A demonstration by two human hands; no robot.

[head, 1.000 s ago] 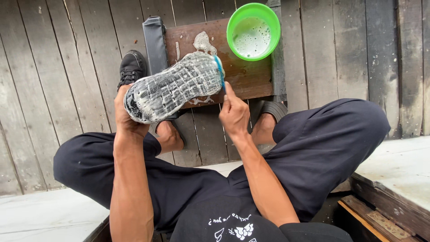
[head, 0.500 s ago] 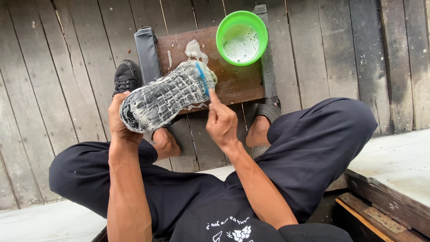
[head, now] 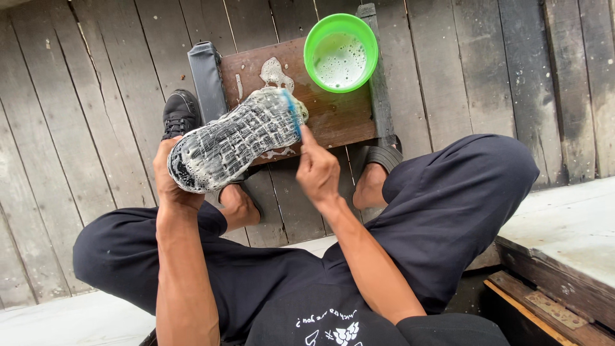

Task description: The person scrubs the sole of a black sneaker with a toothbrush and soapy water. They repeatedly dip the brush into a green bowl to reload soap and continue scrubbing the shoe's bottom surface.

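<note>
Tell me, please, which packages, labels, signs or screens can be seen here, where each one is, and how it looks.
Printed design on shirt: bottom middle of the view, on the person's black shirt; small white lettering above a white flower-like figure, seen upside down.
No packages, signs or screens are in view.

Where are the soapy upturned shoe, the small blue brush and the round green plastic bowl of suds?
soapy upturned shoe (head: 224, 144), head view, on the middle of its foamy sole.
small blue brush (head: 292, 113), head view, on its blue edge at the shoe's toe.
round green plastic bowl (head: 314, 40), head view, on its left rim.
</note>
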